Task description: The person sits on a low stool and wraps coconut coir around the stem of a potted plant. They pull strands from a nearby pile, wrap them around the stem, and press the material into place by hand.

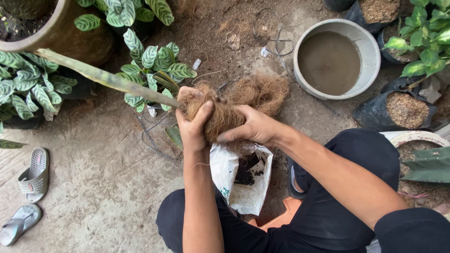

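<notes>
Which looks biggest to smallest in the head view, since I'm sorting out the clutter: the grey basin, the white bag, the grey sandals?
1. Grey basin, widest.
2. White bag, partly hidden by the arms and nearer the camera, so its place against the basin is unsure.
3. The two grey sandals, about alike, smallest.

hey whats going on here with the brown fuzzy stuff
A person sitting low over a concrete floor has both hands around a wad of brown fibre packed at the end of a long green stem. The left hand grips it from the stem side, and the right hand presses it from the other. More loose fibre lies just behind. A white bag with dark soil sits open between the knees, and a grey bucket of muddy water stands nearby.
</notes>
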